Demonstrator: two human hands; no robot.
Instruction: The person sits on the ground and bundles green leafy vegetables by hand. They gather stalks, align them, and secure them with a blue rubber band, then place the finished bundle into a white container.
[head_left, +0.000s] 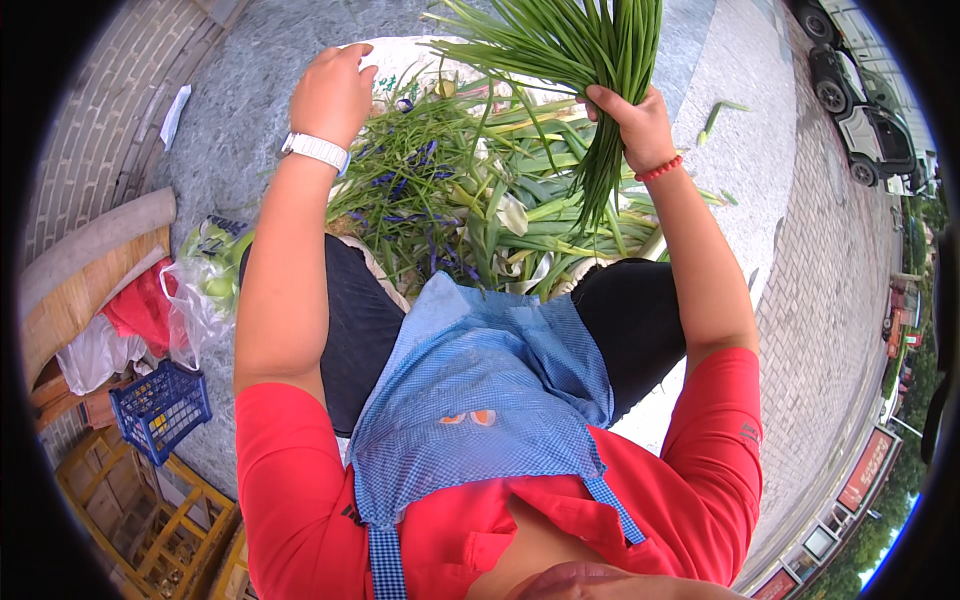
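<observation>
My right hand (643, 124), with a red bead bracelet at the wrist, is closed around a bunch of long green chives or similar leaves (619, 67); their long ends fan out towards the top of the picture. My left hand (330, 94), with a white watch (316, 150) on its wrist, is raised at the upper left, fingers bent and holding nothing visible. Between and below my hands lies a heap of loose green leaves and leek-like trimmings (525, 161), mixed with purple-blue strips (401, 184). A white printed sack (405, 56) shows beyond the heap.
At my left are a plastic bag of green produce (217, 277), a red bag (142, 307), a blue plastic crate (161, 416) and a yellow wooden-looking frame (176, 536). A stray leaf piece (712, 124) lies on the pavement at right. Parked vehicles (874, 135) stand farther right.
</observation>
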